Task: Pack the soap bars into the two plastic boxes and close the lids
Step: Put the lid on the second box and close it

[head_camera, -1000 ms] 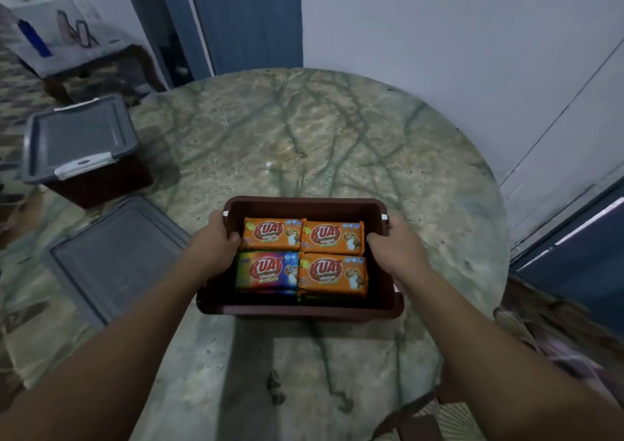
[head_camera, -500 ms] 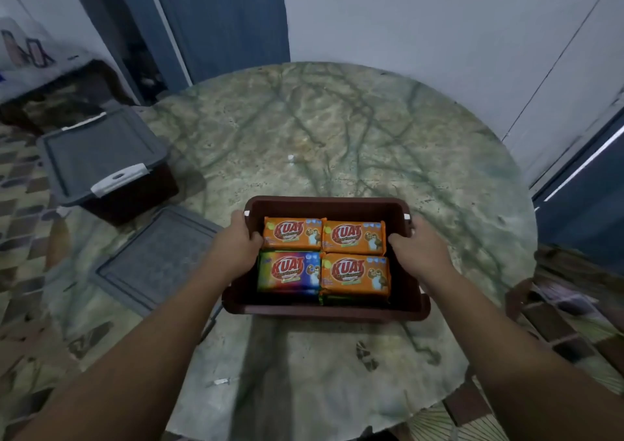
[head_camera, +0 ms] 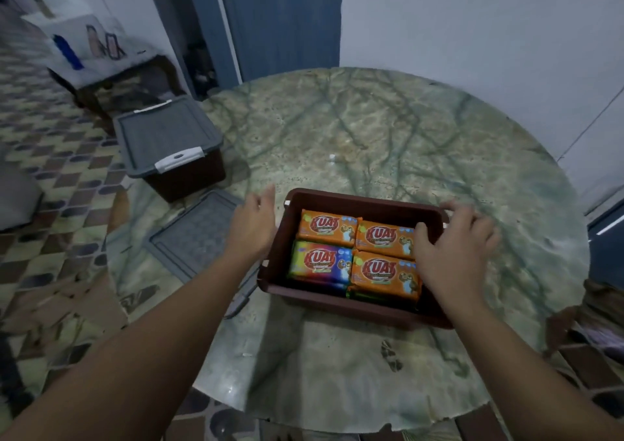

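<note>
1. While the open brown box [head_camera: 354, 309] is sitting near the front of the round marbled desk [head_camera: 371, 130], four wrapped soap bars are lying flat inside it in two rows, filling the top layer.
2. Three of them are orange soap bars [head_camera: 381, 238] — two in the far row and one at the near right — and a multicoloured soap bar [head_camera: 319, 261] is lying at the near left.
3. The left hand [head_camera: 251, 228] is hovering just beside the box's left wall, its grip wide with fingers stretched out and holding nothing; whether it is touching the wall is unclear.
4. The right hand [head_camera: 452, 255] is spreading over the box's right rim, fingers loose and splayed — the grip wide and holding nothing.
5. A loose grey lid [head_camera: 196, 234] is lying flat on the desk to the left of the open box, near the left hand.
6. Farther back at the desk's left edge, the second box [head_camera: 189, 177] is standing with its own grey lid [head_camera: 162, 136] on and a white latch [head_camera: 179, 158] facing forward.
</note>
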